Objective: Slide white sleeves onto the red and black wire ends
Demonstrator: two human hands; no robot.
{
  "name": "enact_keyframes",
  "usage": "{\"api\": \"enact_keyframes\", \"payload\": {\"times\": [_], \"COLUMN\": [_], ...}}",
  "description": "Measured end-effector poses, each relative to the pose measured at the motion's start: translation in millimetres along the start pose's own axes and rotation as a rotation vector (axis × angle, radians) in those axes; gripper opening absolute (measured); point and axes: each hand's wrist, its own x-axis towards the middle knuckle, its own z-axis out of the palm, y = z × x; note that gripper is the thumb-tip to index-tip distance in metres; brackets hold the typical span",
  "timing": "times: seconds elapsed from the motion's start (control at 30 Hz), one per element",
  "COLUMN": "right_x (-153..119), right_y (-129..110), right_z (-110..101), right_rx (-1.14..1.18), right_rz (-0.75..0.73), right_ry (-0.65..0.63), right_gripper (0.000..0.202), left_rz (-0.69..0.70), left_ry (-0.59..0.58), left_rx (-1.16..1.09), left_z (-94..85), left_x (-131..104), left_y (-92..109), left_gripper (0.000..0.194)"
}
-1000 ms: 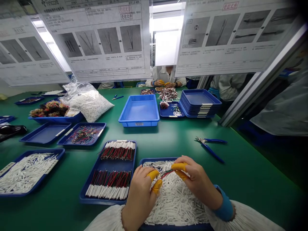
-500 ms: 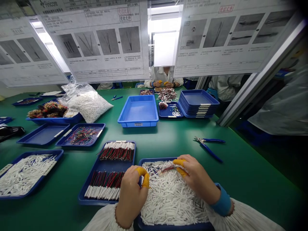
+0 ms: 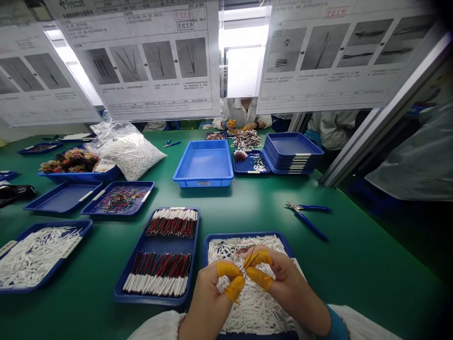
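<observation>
Taking your hands as the clock's centre, you are pinching some thin dark wires (image 3: pixel 252 259) between both hands. Your left hand (image 3: pixel 212 295) is gripping with covered thumb and finger near the lower part, and your right hand (image 3: pixel 288 283) is pinching just beside it. The wires are crossing at your fingertips, above the tray of white pieces (image 3: pixel 206 252); how firmly each hand is gripping, I cannot tell.

As for the progress, two rows are lying in the wire tray (image 3: pixel 164 245), between nine and ten o'clock: the far row (image 3: pixel 172 222) is showing its white ends away from you, the near row (image 3: pixel 157 274) towards you. The wires in your fingers are not lying in either row, and many white pieces are remaining loose below you. How many are left, I cannot count.

Cutting pliers (image 3: pixel 307 219) are resting at two o'clock, a light blue bin (image 3: pixel 203 182) is standing at eleven, and loose coloured wires (image 3: pixel 122 197) are lying at ten.
</observation>
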Motion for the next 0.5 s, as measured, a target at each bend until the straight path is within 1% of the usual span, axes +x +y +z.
{"api": "enact_keyframes", "payload": {"times": [0.1, 0.17, 0.27, 0.33, 0.4, 0.5], "right_x": [-0.1, -0.4, -1.2, -1.7, -2.0, -1.9], "right_y": [0.1, 1.1, 3.8, 5.0, 4.4, 1.7], "right_z": [-0.4, -1.0, -1.2, 0.2, 3.2, 8.2], "right_rx": [0.051, 0.102, 0.192, 0.225, 0.207, 0.133], "right_rz": [0.023, 0.068, 0.169, 0.199, 0.188, 0.118], "right_ry": [0.0, 0.012, 0.047, 0.054, 0.026, -0.038], "right_gripper": [0.002, 0.002, 0.004, 0.006, 0.008, 0.01], "left_rz": [-0.038, -0.075, -0.126, -0.136, -0.137, -0.143], "left_ry": [-0.062, -0.082, -0.078, -0.066, -0.055, -0.041], "left_rx": [0.001, -0.031, -0.093, -0.124, -0.153, -0.164], "left_z": [0.3, 0.2, 0.4, 0.9, 1.6, 2.6], "left_x": [-0.6, -1.1, -1.4, -1.1, -0.9, -1.3], "left_y": [5.2, 5.9, 3.6, 1.5, 0.3, 0.3], "left_gripper": [0.007, 0.009, 0.009, 0.009, 0.009, 0.012]}}
